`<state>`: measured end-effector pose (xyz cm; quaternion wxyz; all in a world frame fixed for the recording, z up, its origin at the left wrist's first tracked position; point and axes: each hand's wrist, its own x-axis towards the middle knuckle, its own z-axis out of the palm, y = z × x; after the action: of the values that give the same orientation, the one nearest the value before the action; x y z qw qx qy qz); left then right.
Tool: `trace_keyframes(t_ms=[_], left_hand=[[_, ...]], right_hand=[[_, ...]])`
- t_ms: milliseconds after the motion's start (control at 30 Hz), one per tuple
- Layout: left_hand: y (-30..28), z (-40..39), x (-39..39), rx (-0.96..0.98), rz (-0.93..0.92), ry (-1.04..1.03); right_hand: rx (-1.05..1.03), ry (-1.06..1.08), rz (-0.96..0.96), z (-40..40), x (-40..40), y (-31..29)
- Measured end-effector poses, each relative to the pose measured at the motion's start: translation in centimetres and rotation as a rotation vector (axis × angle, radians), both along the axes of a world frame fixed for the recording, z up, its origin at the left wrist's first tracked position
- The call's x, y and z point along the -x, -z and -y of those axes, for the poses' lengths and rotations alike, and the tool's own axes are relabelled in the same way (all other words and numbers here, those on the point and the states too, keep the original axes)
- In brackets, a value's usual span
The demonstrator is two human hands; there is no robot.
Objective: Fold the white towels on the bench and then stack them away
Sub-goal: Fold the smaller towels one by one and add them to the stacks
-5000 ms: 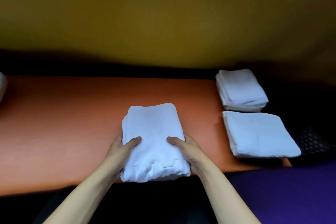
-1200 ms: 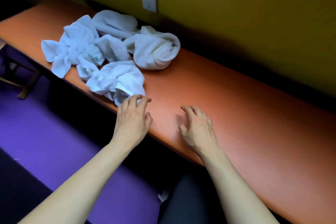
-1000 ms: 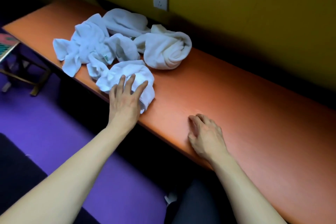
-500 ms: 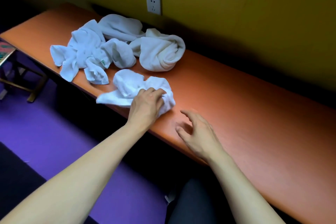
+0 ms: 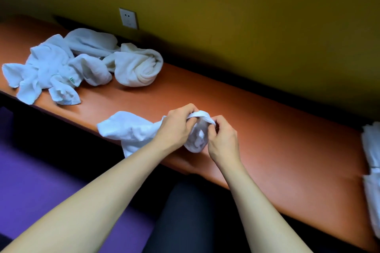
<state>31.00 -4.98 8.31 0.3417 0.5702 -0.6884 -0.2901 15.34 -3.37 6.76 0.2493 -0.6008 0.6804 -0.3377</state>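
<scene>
The left hand (image 5: 174,129) has dragged one crumpled towel (image 5: 131,131) away from the heap (image 5: 67,63) now lying well off to its left, and the right hand (image 5: 223,139) has joined it, so a fresh fold is starting. Both hands pinch the towel's soft, bunched terry edge between them on the smooth orange bench (image 5: 267,139). Folded stacks (image 5: 372,150) sit far to the right hand's side.

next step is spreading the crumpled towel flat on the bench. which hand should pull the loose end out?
Left, probably. The left hand sits beside the towel's loose bulk, which trails left along the bench. The right hand pinches the bunched end and can anchor it.
</scene>
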Motion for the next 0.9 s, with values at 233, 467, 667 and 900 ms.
trace_keyframes(t_ms=[233,467,667,900], left_hand=[[-5.1,-0.8,-0.2,0.055,0.321,0.196],[-9.7,-2.1,-2.5,0.185,0.475,0.071],[-12.8,-3.1,-1.8,0.318,0.362,-0.131],[-15.8,-4.9,-1.7,0.274,0.047,-0.299]], right_hand=[[0.141,0.144,-0.296,-0.3,6.5,-3.5],[0.262,0.294,-0.545,-1.5,15.7,-6.2],[0.064,0.443,-0.775,-4.1,21.0,-6.1],[-0.210,0.556,-0.615,-8.7,25.0,-5.9]])
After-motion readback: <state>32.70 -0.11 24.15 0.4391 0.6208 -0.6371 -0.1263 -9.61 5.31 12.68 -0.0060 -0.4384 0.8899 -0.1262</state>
